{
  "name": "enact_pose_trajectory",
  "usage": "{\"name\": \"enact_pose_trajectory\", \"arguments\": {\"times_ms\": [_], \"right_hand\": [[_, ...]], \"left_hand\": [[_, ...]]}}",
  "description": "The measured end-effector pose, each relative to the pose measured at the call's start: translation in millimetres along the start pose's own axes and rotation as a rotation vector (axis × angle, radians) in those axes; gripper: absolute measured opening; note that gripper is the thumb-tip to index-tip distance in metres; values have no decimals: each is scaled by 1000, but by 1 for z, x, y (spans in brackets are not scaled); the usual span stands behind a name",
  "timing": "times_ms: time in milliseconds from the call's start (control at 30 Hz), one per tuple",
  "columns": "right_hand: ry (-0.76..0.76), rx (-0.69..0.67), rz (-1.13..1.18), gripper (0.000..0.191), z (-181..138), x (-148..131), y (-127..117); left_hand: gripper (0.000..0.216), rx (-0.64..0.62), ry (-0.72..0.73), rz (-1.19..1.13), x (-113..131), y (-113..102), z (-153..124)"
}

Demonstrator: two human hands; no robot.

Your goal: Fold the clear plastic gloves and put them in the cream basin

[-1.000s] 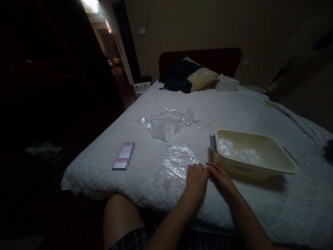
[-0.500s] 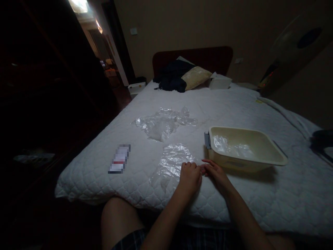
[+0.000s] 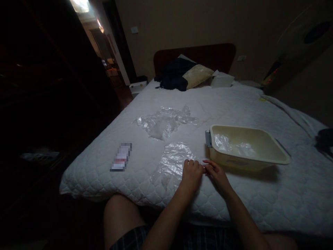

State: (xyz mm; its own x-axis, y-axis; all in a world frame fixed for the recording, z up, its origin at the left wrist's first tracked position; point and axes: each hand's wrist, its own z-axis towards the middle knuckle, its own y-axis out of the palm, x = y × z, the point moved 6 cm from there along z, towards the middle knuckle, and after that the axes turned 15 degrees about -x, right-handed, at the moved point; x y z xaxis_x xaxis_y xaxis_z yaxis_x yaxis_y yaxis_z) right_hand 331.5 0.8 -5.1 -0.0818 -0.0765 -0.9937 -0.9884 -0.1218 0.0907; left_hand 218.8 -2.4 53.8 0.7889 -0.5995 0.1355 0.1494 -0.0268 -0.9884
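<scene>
My left hand point(image 3: 193, 173) is closed, its fingers curled, above the near edge of the bed. Close against it is my right hand point(image 3: 216, 174), thumb and fingers drawn together in a pinch while one finger stretches out. Whatever lies between the fingertips is too small and dark to name. A flat clear plastic bag point(image 3: 173, 156) lies on the quilted bed cover, its right edge beside my left hand. Farther back is a crumpled heap of clear plastic bags point(image 3: 162, 125). Just beyond my right hand stands a cream plastic bin point(image 3: 249, 163) with grey side clips and some clear plastic inside.
A phone-like object point(image 3: 121, 157), blurred out, lies left on the white bed cover point(image 3: 96, 170). Dark clothing point(image 3: 174, 74), a beige pillow point(image 3: 198, 75) and a white box point(image 3: 222, 81) sit near the headboard point(image 3: 221, 55). A fan point(image 3: 316, 33) stands at the right.
Both hands stay together in nearly the same spot, with only small finger movement. The whole view has shifted slightly. The bags and bin have not moved on the bed.
</scene>
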Motion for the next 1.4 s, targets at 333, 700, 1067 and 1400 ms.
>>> {"name": "enact_pose_trajectory", "arguments": {"times_ms": [333, 700, 1067, 1400], "right_hand": [[-18, 35, -58, 38, -2, 1, 2], [-168, -44, -343, 35, 43, -31, 21], [-279, 15, -679, 27, 46, -22, 30], [-148, 0, -288, 25, 45, -26, 30]], "left_hand": [[15, 63, -176, -375, -29, -12, -6], [11, 128, -357, -998, -89, 16, 0], [30, 144, -488, -546, -85, 6, -14], [17, 20, -160, -113, -64, -11, -9]]}}
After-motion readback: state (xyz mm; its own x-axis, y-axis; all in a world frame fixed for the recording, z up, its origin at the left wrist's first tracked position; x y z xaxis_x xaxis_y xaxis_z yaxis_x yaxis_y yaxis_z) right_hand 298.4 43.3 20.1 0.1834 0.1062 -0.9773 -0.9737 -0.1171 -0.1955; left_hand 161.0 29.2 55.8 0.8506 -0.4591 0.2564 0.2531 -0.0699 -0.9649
